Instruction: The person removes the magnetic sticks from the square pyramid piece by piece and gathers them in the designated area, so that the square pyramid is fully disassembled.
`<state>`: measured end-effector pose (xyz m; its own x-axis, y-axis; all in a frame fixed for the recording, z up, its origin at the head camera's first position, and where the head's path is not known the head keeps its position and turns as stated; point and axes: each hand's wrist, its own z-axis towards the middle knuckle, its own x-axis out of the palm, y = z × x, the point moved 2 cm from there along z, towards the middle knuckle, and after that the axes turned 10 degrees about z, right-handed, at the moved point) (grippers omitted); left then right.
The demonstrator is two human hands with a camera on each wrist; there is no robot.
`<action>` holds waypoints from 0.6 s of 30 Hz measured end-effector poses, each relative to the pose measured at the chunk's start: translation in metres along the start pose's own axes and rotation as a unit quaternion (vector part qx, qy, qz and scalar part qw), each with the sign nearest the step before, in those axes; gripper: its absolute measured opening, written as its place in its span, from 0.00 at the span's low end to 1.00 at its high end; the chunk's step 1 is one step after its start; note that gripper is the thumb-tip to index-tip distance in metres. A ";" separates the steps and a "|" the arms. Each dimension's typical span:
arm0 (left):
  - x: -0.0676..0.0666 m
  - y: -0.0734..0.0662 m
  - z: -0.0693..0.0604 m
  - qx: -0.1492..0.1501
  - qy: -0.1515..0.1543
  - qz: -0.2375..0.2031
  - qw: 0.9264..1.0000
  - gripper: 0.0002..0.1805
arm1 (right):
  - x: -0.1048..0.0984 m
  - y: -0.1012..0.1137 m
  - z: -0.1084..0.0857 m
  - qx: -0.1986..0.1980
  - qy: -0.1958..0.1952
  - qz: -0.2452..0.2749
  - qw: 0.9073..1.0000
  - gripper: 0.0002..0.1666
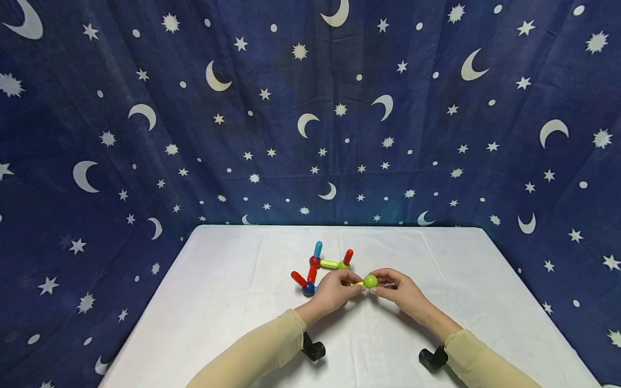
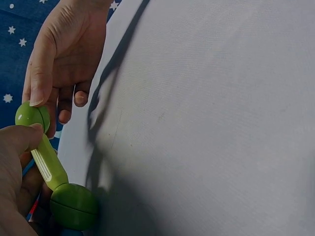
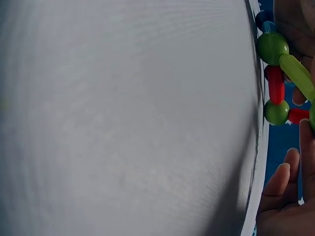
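Observation:
In the head view my left hand [image 1: 333,291] pinches a yellow-green rod [image 2: 49,164] near the light green ball [image 1: 371,281] at its end. The thumb and fingers of my right hand [image 1: 405,295] grip that ball from the other side. A darker green ball [image 2: 75,206] sits at the rod's lower end in the left wrist view. Behind my left hand, joined rods and balls form a frame: a dark blue ball [image 1: 308,289], a dark red ball [image 1: 315,262] and another green ball [image 1: 345,265]. My left hand partly hides this frame.
Red rods [image 1: 298,278] and a light blue rod [image 1: 318,249] stick up from the frame. The white-covered table [image 1: 233,302] lies beneath, with a dark blue star-and-moon curtain [image 1: 271,129] around it. Black wrist pieces [image 1: 314,350] hang below both forearms.

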<state>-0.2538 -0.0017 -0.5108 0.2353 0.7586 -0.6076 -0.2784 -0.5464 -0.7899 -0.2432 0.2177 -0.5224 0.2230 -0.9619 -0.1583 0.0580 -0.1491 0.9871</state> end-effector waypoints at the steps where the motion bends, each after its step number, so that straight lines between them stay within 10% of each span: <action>1: 0.000 0.000 0.000 -0.001 0.000 0.001 1.000 0.09 | 0.000 0.000 0.000 0.000 0.004 -0.006 1.000 0.26; 18: -0.009 0.005 -0.008 0.016 0.016 0.038 0.999 0.08 | -0.074 -0.007 0.037 0.018 -0.094 -0.115 0.989 0.31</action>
<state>-0.2498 -0.0139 -0.5104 0.2418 0.7031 -0.6687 -0.3254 -0.5905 -0.7385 -0.2957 0.2812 -0.5164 0.0233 -0.9265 -0.3755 0.0504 -0.3740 0.9261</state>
